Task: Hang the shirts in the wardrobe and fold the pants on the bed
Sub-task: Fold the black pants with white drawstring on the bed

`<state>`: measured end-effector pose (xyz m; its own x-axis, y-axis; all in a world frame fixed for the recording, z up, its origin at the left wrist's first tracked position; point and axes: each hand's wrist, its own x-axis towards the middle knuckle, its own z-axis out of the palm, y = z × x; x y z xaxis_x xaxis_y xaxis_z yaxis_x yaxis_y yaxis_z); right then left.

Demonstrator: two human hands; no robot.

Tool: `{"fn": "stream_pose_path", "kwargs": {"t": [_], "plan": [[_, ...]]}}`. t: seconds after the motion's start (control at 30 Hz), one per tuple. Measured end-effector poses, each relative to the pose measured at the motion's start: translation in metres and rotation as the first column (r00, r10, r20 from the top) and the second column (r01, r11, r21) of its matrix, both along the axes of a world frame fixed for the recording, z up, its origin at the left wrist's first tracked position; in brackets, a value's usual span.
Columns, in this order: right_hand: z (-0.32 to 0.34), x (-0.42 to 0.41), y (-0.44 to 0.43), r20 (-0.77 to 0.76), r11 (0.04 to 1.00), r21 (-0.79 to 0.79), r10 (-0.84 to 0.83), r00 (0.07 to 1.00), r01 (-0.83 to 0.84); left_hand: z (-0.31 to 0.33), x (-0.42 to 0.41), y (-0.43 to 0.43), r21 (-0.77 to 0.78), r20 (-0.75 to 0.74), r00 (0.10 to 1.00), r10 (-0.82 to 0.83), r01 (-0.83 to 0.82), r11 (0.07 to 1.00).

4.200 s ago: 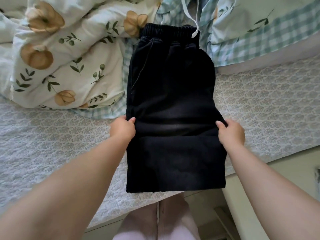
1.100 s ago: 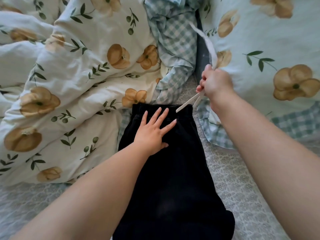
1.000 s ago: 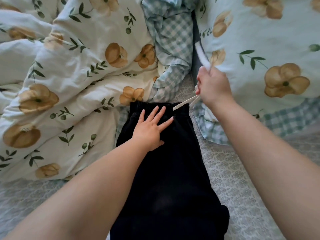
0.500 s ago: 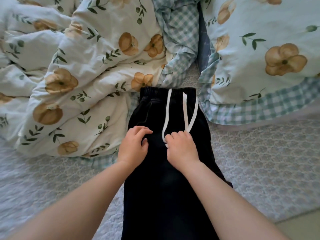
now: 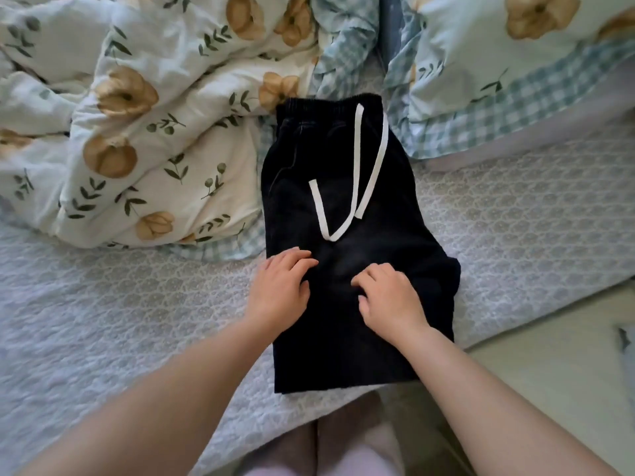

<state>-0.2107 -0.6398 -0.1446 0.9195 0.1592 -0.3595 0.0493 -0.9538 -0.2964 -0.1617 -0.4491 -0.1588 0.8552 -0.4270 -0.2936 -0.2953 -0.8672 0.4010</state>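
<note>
Fingers (image 5: 295, 261) of left hand (image 5: 280, 290) loosely bent, slightly apart, tips resting on folded black pants (image 5: 292, 201). Right hand (image 5: 390, 297) alike, knuckles raised, gripping nothing. Palms hidden; forearms cut off at lower frame edge. Pants flat on bed (image 5: 137, 304), waistband beside floral duvet (image 5: 154, 132), white drawstring (image 5: 372, 166) loose on top.

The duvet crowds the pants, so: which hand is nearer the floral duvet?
Left. The left hand rests at the black pants' left edge, near the duvet; the right hand rests mid-pants, farther away.
</note>
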Motion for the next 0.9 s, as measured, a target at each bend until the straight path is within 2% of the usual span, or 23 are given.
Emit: {"fn": "stream_pose_path", "kwargs": {"t": [0.1,0.13,0.2,0.27,0.33,0.43,0.53,0.6,0.67,0.77,0.9], "plan": [[0.002,-0.044,-0.009,0.121,0.995,0.036,-0.098,0.988,0.094,0.001,-0.034,0.013,0.011,-0.015,0.988,-0.151,0.151,0.988],[0.0,-0.059,-0.01,0.083,0.997,-0.005,-0.072,0.994,0.073,-0.001,-0.048,0.016,0.04,-0.067,0.971,-0.231,0.234,0.971],[-0.006,-0.085,-0.014,-0.141,0.992,-0.124,-0.002,0.99,-0.015,-0.009,-0.069,0.022,0.177,-0.163,0.912,-0.376,0.402,0.898],[-0.017,-0.101,-0.023,-0.298,0.965,-0.228,0.058,0.953,-0.129,-0.019,-0.079,0.027,0.321,-0.19,0.883,-0.429,0.469,0.823],[-0.022,-0.109,-0.031,-0.322,0.934,-0.294,0.102,0.941,-0.202,-0.026,-0.082,0.025,0.384,-0.216,0.888,-0.406,0.459,0.801],[-0.024,-0.112,-0.039,-0.289,0.898,-0.394,0.082,0.954,-0.196,-0.025,-0.085,0.016,0.416,-0.199,0.913,-0.355,0.407,0.813],[-0.024,-0.116,-0.039,-0.265,0.87,-0.466,0.035,0.963,-0.16,-0.016,-0.102,0.006,0.344,-0.098,0.918,-0.385,0.394,0.852],[-0.028,-0.121,-0.036,-0.253,0.851,-0.497,0.045,0.966,-0.17,-0.017,-0.123,0.002,0.323,-0.138,0.893,-0.429,0.45,0.832],[-0.033,-0.123,-0.036,-0.232,0.859,-0.483,0.059,0.971,-0.168,-0.022,-0.138,0.001,0.365,-0.168,0.912,-0.373,0.409,0.836],[-0.039,-0.122,-0.044,-0.235,0.873,-0.446,0.098,0.967,-0.197,-0.028,-0.136,0.002,0.414,-0.122,0.948,-0.294,0.317,0.853],[-0.042,-0.124,-0.054,-0.208,0.878,-0.417,0.16,0.965,-0.236,-0.029,-0.134,0.01,0.448,-0.156,0.944,-0.29,0.329,0.831]]}}
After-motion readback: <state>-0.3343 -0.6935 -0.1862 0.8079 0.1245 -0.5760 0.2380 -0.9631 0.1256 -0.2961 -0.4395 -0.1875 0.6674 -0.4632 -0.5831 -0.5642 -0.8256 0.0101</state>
